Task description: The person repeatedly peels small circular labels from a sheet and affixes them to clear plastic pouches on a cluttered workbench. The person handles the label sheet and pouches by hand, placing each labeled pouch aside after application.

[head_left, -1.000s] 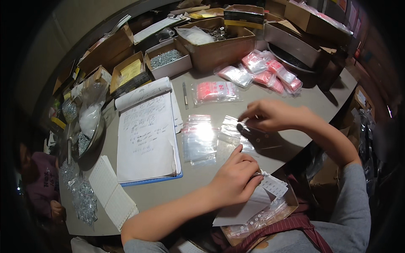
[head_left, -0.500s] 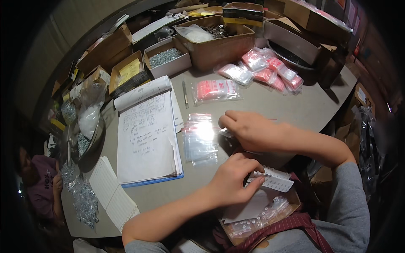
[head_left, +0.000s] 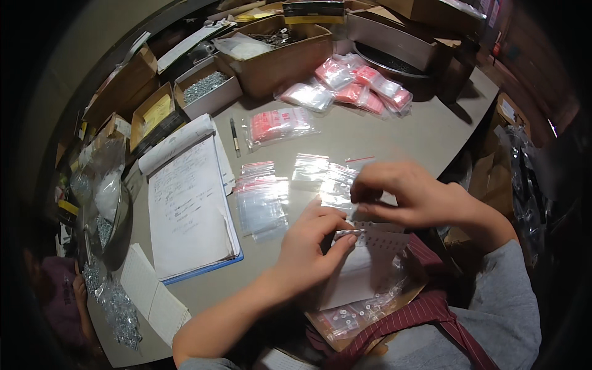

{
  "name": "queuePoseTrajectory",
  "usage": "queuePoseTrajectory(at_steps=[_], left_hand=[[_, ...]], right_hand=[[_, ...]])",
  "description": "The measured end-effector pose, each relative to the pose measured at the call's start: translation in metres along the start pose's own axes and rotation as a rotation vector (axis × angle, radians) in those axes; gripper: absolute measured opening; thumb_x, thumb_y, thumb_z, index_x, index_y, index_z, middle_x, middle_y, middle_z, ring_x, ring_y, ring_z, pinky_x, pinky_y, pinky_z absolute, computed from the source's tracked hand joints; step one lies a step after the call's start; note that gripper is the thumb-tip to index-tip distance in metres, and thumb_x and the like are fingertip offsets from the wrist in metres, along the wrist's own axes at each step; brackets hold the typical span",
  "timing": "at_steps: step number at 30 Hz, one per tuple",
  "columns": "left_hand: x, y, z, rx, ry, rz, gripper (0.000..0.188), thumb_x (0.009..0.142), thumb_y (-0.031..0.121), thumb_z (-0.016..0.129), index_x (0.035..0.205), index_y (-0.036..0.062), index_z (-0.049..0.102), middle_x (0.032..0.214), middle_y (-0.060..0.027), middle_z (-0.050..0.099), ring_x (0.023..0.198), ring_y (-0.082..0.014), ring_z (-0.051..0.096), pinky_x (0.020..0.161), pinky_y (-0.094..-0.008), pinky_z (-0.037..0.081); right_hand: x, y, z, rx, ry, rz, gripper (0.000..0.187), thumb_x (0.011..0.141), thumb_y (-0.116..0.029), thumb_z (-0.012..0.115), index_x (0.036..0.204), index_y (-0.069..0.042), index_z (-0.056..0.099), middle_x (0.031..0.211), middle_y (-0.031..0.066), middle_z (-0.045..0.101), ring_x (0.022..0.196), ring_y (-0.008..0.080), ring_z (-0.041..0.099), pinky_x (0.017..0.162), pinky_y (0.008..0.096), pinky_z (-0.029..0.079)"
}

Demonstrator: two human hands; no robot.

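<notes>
Pinching printed white paper sheet (head_left: 383,243) in left hand (head_left: 313,244); unclear if grasping with curled right hand (head_left: 410,192) beside laid-out clear plastic bags (head_left: 334,190).

Right of the one clipboard (head_left: 188,213) are one pen (head_left: 235,137), one lone pink-and-clear package (head_left: 280,125), overlapping clear bags (head_left: 262,213) that cannot be counted, and two hands, left hand (head_left: 311,243) and right hand (head_left: 410,196), with one narrow booklet (head_left: 154,296) at its near left and, beyond it, one white box (head_left: 219,102) and one brown carton (head_left: 280,71).
</notes>
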State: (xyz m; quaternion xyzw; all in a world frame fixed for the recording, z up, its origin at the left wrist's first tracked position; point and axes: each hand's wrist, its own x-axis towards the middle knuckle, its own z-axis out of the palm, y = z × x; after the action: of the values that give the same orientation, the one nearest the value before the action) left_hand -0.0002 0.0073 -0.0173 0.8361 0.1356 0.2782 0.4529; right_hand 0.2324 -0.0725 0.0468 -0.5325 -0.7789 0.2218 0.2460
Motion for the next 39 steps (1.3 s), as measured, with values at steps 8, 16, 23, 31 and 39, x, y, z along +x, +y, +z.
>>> queuePoseTrajectory(at_steps=[8,16,23,31,39], left_hand=[[0.004,0.010,-0.003,0.206,0.013,0.272,0.015,0.079,0.003,0.077,0.093,0.0053,0.074,0.090,-0.0081,0.070,0.114,-0.0331,0.062,0.095,-0.0442,0.048],[0.001,0.011,-0.001,0.158,0.035,0.194,0.013,0.080,0.004,0.077,0.092,0.0040,0.073,0.090,-0.0090,0.070,0.114,-0.0333,0.063,0.096,-0.0457,0.048],[0.002,0.003,0.002,0.158,-0.028,0.224,0.013,0.082,0.007,0.077,0.093,0.0035,0.071,0.092,-0.0128,0.069,0.105,-0.0337,0.064,0.103,-0.0495,0.046],[-0.001,0.000,0.003,0.220,-0.045,0.295,0.017,0.084,0.009,0.075,0.098,0.0027,0.067,0.093,-0.0126,0.068,0.101,-0.0326,0.064,0.108,-0.0536,0.042],[-0.002,-0.003,0.004,0.229,-0.050,0.295,0.017,0.085,0.009,0.075,0.098,0.0025,0.066,0.093,-0.0129,0.068,0.101,-0.0328,0.064,0.109,-0.0544,0.042]], right_hand=[[-0.027,-0.001,0.021,-0.084,0.050,-0.046,0.029,0.077,-0.007,0.071,0.103,-0.005,0.057,0.092,0.0170,0.059,0.087,0.0405,0.062,0.075,0.0491,0.051],[-0.035,-0.006,0.030,-0.340,0.044,-0.228,0.021,0.075,-0.003,0.069,0.093,-0.004,0.060,0.087,0.0141,0.059,0.080,0.0385,0.061,0.069,0.0471,0.051],[0.001,0.031,-0.030,-0.050,0.031,0.295,0.025,0.091,-0.017,0.072,0.104,0.003,0.068,0.089,0.0144,0.071,0.080,0.0257,0.068,0.075,0.0381,0.054],[0.013,0.048,-0.017,-0.259,-0.118,0.330,0.026,0.085,-0.018,0.069,0.097,0.004,0.068,0.083,0.0204,0.070,0.079,0.0351,0.068,0.074,0.0435,0.053],[0.037,0.030,-0.014,-0.246,-0.074,0.216,0.025,0.090,-0.021,0.073,0.096,0.002,0.065,0.083,0.0175,0.068,0.076,0.0317,0.067,0.072,0.0424,0.052]])
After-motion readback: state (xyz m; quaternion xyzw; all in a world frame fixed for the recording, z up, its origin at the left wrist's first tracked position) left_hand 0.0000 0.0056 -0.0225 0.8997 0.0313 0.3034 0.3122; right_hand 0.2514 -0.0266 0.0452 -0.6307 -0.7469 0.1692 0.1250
